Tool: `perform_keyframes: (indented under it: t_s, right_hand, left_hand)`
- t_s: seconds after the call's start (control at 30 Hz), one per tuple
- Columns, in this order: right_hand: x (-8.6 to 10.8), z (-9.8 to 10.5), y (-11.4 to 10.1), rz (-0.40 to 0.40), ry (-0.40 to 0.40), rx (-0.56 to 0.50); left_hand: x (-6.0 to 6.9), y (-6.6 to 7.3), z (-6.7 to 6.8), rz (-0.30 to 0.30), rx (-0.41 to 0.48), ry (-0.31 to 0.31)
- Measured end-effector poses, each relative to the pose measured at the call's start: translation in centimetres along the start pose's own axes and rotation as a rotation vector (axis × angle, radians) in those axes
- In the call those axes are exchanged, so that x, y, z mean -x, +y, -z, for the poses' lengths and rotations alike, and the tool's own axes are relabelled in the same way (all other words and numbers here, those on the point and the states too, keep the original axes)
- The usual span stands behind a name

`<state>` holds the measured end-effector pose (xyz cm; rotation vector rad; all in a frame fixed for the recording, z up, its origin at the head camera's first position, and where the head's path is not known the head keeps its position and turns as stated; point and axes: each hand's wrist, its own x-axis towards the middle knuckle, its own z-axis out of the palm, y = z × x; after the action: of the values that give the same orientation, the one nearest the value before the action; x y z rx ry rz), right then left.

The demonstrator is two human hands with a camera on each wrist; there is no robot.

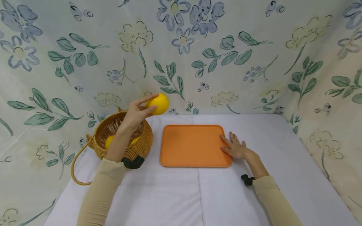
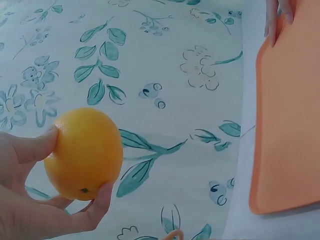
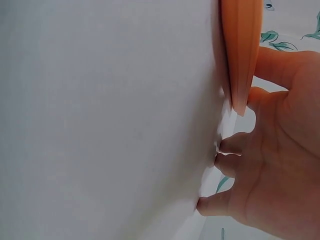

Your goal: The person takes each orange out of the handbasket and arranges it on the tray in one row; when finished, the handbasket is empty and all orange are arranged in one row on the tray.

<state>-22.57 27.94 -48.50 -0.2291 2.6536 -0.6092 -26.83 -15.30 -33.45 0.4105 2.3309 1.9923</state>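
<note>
My left hand [image 1: 135, 115] pinches a round yellow-orange fruit [image 1: 160, 104] between thumb and fingers, raised above the back right rim of the wicker basket [image 1: 145, 141]. In the left wrist view the fruit [image 2: 87, 152] shows a small green stem spot, with fingertips on both sides of it. My right hand [image 1: 237, 149] lies with spread fingers at the right edge of the orange tray [image 1: 195, 146], thumb and a finger touching its rim. The right wrist view shows the hand [image 3: 280, 145] beside the tray's edge [image 3: 241, 55], other fingertips on the white cloth.
More yellow fruit [image 1: 108, 142] lies inside the basket, partly behind my left forearm. The basket's handle [image 1: 73, 169] hangs out to the left onto the white cloth [image 1: 167, 194]. A floral curtain [image 1: 181, 78] stands behind the table and at its sides.
</note>
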Motion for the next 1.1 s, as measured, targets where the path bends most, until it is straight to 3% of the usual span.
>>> perform_keyframes:
  t_s: [0.23,0.5,0.6,0.8,1.1]
  right_hand:
    - [0.0,-0.2,0.0,0.003,-0.001,-0.001]
    - [0.0,0.0,0.0,0.015,0.006,0.004]
    - [0.0,0.0,-0.1,0.012,0.009,0.008]
    - [0.0,-0.1,-0.1,0.002,0.008,0.002]
    - [-0.2,-0.2,0.1,0.001,0.013,0.003]
  left_hand:
    - [-0.2,-2.0,-3.6,0.046,0.027,0.135]
    - [-0.7,-6.9,-7.2,0.108,0.059,0.242]
    - [-0.7,-8.5,-8.1,0.123,0.032,0.275]
    - [-0.7,-11.2,-9.4,0.162,-0.104,0.339]
    - [-0.5,-12.4,-10.0,0.254,-0.147,0.342]
